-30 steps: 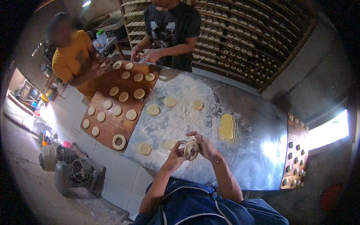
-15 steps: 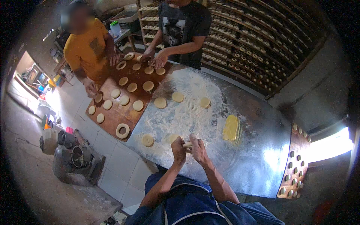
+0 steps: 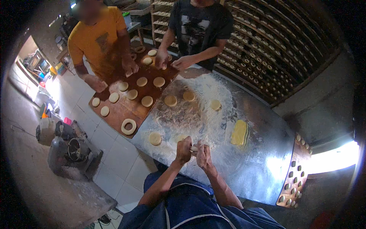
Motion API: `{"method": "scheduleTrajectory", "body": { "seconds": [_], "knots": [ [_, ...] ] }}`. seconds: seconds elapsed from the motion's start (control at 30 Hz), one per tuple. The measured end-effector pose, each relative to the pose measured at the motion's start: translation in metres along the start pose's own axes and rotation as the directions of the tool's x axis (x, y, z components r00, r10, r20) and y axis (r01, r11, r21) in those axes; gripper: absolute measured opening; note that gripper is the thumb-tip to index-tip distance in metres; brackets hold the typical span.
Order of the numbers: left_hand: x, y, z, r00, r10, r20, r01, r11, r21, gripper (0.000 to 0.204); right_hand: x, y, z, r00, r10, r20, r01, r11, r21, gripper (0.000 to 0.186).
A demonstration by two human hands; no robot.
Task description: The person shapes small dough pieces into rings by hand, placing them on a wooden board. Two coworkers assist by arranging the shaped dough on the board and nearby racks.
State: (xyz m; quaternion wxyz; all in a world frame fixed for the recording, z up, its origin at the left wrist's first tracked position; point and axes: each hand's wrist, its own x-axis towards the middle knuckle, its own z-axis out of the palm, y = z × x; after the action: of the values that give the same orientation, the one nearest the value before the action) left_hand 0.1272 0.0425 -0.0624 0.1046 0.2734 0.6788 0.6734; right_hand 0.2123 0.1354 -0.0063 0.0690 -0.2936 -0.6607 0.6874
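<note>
Pinching a pale dough piece (image 3: 194, 148) between left hand (image 3: 183, 150) and right hand (image 3: 204, 155), with fingers curled in, over the floured desk (image 3: 263, 152). Can see a dough disc (image 3: 180, 137) just beyond the left hand, a second disc (image 3: 155, 138) farther left, and a yellow slab (image 3: 239, 132) right of the right hand.

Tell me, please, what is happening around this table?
The person's left hand and right hand together hold a piece of pale dough, mostly hidden between them, over a floured table. Dough rounds and a yellow slab lie on it. Across, a co-worker in orange and another in a dark shirt reach over a wooden board carrying more dough pieces.
</note>
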Motion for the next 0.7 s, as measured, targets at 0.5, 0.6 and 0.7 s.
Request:
{"method": "scheduleTrajectory", "body": {
  "seconds": [0.5, 0.6, 0.7],
  "knots": [
    [-0.004, -0.019, -0.067, 0.998, -0.002, -0.055, 0.011, 0.986, 0.164, 0.032, 0.014, 0.006, 0.058, 0.792, -0.562, 0.239, 0.573, 0.549, -0.609, 0.036],
    [0.003, -0.013, -0.083, 0.976, -0.195, -0.1, 0.107, 0.823, -0.558, 0.026, 0.013, -0.017, 0.078, 0.904, -0.383, 0.19, 0.428, 0.805, -0.411, 0.043],
    [0.001, -0.009, -0.105, 0.945, 0.105, -0.31, -0.118, 0.993, -0.023, 0.029, 0.022, -0.013, 0.094, 0.875, -0.412, 0.256, 0.485, 0.739, -0.468, 0.069]
  ]
}}
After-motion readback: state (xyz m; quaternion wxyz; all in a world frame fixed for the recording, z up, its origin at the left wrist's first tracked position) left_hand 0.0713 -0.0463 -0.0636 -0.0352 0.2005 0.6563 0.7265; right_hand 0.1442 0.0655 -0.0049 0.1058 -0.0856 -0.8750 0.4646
